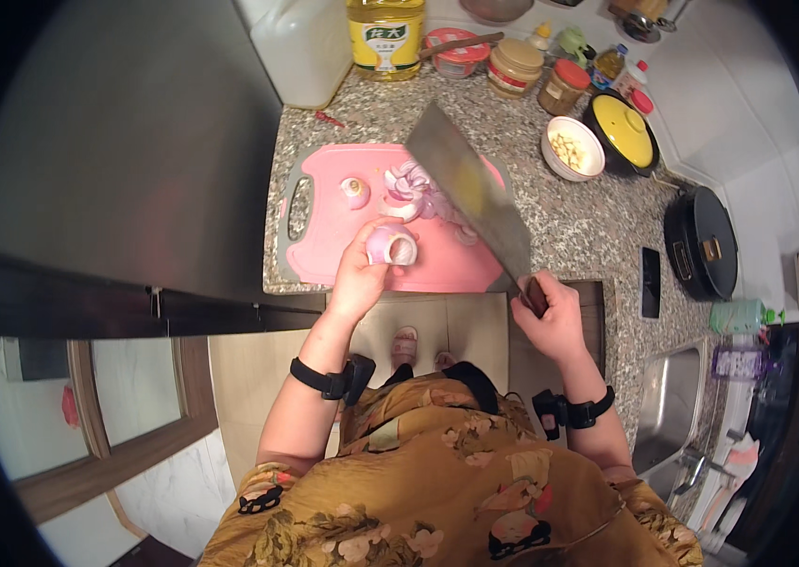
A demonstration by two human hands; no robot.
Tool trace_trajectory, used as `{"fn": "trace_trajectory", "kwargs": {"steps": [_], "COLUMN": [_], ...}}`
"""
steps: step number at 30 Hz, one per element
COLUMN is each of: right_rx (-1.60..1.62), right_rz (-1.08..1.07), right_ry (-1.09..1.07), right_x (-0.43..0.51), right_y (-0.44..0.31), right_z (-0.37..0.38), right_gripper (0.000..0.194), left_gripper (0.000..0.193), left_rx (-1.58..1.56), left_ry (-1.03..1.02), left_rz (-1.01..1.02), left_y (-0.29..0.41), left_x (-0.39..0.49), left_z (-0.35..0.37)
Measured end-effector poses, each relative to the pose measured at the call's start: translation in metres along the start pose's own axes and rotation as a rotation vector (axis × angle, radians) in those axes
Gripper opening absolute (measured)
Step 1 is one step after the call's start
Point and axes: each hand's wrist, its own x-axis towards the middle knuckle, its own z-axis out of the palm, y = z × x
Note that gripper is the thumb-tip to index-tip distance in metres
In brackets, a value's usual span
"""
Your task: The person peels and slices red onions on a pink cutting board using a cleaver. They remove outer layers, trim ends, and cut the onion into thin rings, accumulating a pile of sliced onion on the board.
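Note:
My left hand grips a partly cut red onion above the front of the pink cutting board. A cut face of the onion shows its pale inside. In my right hand is the handle of a broad cleaver, raised over the board's right side with its blade slanting up to the left. Sliced red onion lies piled on the board, partly hidden by the blade. To the left of the pile rests a smaller onion piece with its root end showing.
A white bowl of chopped pale pieces stands right of the board, beside a black pot with a yellow lid. Jars and an oil bottle line the back. A dried red chili lies behind the board. At right are a black lidded pan and a sink.

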Motion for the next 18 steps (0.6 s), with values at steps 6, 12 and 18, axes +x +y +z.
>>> {"fn": "trace_trajectory", "kwargs": {"steps": [6, 12, 18], "right_rx": [0.006, 0.004, -0.012], "right_rz": [-0.237, -0.354, -0.377], "right_ry": [-0.355, -0.49, -0.531], "right_x": [-0.011, -0.018, -0.011], "right_y": [-0.017, -0.026, -0.025], "right_z": [0.001, 0.002, -0.001], "right_gripper": [0.025, 0.021, 0.021], "left_gripper": [0.026, 0.026, 0.025], "left_rx": [0.404, -0.053, 0.164], "left_ry": [0.407, 0.324, 0.39], "left_rz": [0.288, 0.066, 0.088], "left_y": [-0.051, -0.013, 0.02], "left_x": [-0.012, -0.045, -0.043], "left_z": [-0.001, 0.046, 0.077]}}
